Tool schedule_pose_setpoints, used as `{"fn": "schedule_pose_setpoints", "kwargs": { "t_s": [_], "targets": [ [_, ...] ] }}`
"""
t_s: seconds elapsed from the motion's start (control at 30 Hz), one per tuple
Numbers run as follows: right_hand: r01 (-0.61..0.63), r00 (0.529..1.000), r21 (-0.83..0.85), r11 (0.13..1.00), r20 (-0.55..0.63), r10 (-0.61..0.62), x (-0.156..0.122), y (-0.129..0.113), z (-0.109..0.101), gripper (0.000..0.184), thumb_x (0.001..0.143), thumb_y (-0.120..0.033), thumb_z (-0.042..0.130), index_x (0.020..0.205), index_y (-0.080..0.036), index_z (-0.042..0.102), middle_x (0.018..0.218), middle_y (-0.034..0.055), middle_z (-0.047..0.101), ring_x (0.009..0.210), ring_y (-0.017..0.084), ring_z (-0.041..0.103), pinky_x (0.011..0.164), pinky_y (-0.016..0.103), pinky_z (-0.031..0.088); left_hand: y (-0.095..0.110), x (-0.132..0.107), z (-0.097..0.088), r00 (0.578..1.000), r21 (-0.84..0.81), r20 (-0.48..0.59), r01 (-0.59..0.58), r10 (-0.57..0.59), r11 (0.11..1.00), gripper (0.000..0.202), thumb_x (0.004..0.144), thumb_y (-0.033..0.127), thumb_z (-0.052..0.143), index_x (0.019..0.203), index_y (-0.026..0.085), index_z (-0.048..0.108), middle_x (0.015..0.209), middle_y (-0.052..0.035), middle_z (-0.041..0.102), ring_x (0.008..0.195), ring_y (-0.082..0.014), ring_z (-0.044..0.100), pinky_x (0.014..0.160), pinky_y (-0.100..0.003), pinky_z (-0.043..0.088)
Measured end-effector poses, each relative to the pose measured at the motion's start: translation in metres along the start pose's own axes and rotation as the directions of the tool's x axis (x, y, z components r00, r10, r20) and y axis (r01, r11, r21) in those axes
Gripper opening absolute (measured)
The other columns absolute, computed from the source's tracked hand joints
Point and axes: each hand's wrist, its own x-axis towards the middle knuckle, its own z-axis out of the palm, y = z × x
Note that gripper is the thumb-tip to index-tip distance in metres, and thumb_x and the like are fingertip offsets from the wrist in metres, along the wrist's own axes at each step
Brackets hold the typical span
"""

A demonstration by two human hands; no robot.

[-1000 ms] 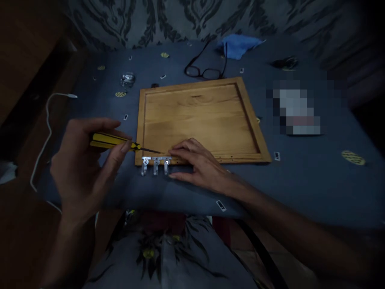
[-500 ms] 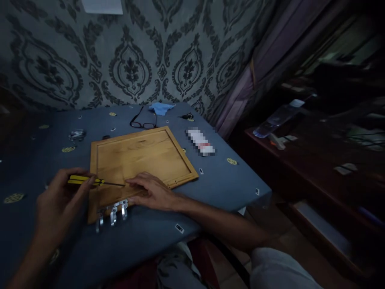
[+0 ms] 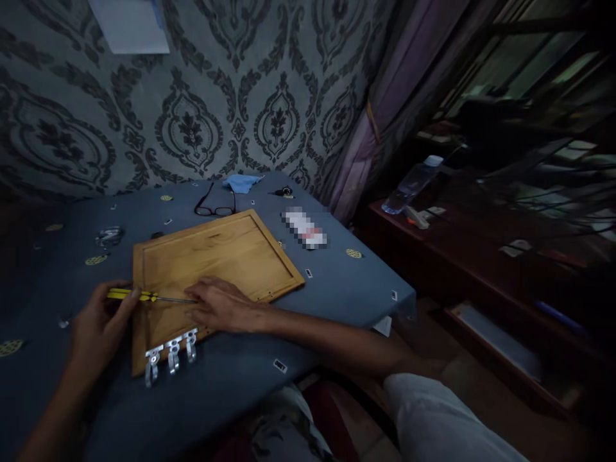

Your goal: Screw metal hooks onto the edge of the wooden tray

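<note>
My left hand (image 3: 99, 327) is closed around the yellow handle of a screwdriver (image 3: 126, 294). Its thin metal shaft points right, across a framed wooden panel (image 3: 240, 250) lying on the table. My right hand (image 3: 221, 307) rests over the panel's near side, fingers stretched toward the screwdriver's tip and the thumb apart below them. Whether a small piece sits at the tip is too dim to tell. Below the hands, a metal strip with several hooks (image 3: 173, 353) lies along the panel's near-left edge, the hooks hanging over it.
Behind the panel lie eyeglasses (image 3: 215, 210), a blue cloth (image 3: 243, 183) and small dark keys (image 3: 283, 191). A blurred white packet (image 3: 304, 228) is to the right, and shiny metal pieces (image 3: 110, 235) to the left. A plastic bottle (image 3: 414, 185) leans on the dark red furniture.
The camera view has shifted, moving the table scene slightly left. My left hand still holds the screwdriver, and the right-hand fingers now come closer to its tip.
</note>
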Motion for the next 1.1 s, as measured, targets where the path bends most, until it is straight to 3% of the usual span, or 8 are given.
{"fn": "schedule_pose_setpoints", "kwargs": {
  "t_s": [0.17,0.33,0.5,0.73,0.87,1.03,1.1],
  "targets": [
    [-0.002,1.0,-0.065,0.998,-0.012,0.001,0.009,-0.002,0.008,0.02,0.1,-0.028,0.06,0.11,-0.014,0.07,0.107,0.0092,0.064,0.102,0.023,0.061,0.082,0.033,0.049,-0.004,0.002,0.001,0.986,0.008,0.081,0.147,-0.147,0.989,0.064,0.068,0.074,0.047,0.098,0.02,0.064,0.079,-0.0074,0.075,0.068,-0.0282,0.072,0.058,-0.035,0.055],
    [0.018,0.999,-0.083,0.996,-0.044,-0.021,0.007,0.002,0.015,0.021,0.1,-0.03,0.061,0.114,-0.016,0.069,0.109,0.0087,0.064,0.104,0.023,0.059,0.085,0.033,0.049,-0.008,0.004,0.001,0.986,0.031,0.091,0.137,-0.139,0.99,0.055,0.07,0.07,0.05,0.096,0.024,0.064,0.079,-0.0063,0.076,0.075,-0.0323,0.074,0.064,-0.038,0.055],
    [0.024,0.998,-0.071,0.997,-0.049,-0.028,0.005,0.005,0.017,0.02,0.1,-0.029,0.062,0.113,-0.017,0.069,0.108,0.0077,0.064,0.105,0.022,0.059,0.089,0.033,0.05,-0.007,0.001,-0.002,0.99,0.024,0.116,0.084,-0.086,0.996,0.038,0.083,0.061,0.053,0.097,0.026,0.061,0.075,-0.0014,0.073,0.07,-0.0278,0.071,0.061,-0.032,0.051],
    [0.008,1.0,0.036,0.999,-0.03,-0.007,0.003,0.01,0.022,0.026,0.097,-0.023,0.062,0.121,-0.015,0.07,0.11,0.0114,0.066,0.106,0.025,0.061,0.092,0.039,0.052,-0.019,-0.005,0.004,0.985,0.016,0.104,0.138,-0.139,0.99,0.051,0.088,0.062,0.048,0.113,0.019,0.063,0.073,0.0002,0.065,0.067,-0.0221,0.062,0.063,-0.03,0.044],
    [0.044,0.998,0.088,0.995,-0.042,-0.04,0.002,0.013,0.022,0.027,0.097,-0.018,0.059,0.121,-0.017,0.07,0.108,0.0104,0.068,0.104,0.024,0.063,0.093,0.038,0.053,-0.028,-0.008,0.008,0.986,-0.006,0.106,0.13,-0.129,0.991,0.048,0.093,0.057,0.046,0.118,0.019,0.061,0.077,0.0005,0.064,0.072,-0.0207,0.061,0.071,-0.03,0.047],
    [0.121,0.991,0.108,0.987,-0.067,-0.115,0.002,0.015,0.023,0.024,0.097,-0.017,0.057,0.114,-0.02,0.074,0.106,0.0091,0.07,0.1,0.023,0.066,0.085,0.036,0.055,-0.034,-0.011,0.009,0.993,-0.04,0.097,0.074,-0.07,0.996,0.046,0.099,0.052,0.048,0.127,0.017,0.055,0.083,-0.0019,0.065,0.078,-0.0219,0.064,0.076,-0.033,0.05],
    [0.142,0.988,0.079,0.987,-0.071,-0.136,0.003,0.015,0.023,0.025,0.095,-0.016,0.057,0.114,-0.02,0.074,0.11,0.0097,0.07,0.103,0.024,0.067,0.087,0.037,0.056,-0.035,-0.012,0.008,0.995,-0.067,0.097,0.018,-0.011,0.998,0.044,0.099,0.05,0.05,0.13,0.018,0.053,0.096,-0.006,0.068,0.093,-0.024,0.066,0.086,-0.035,0.052]
  ]
}}
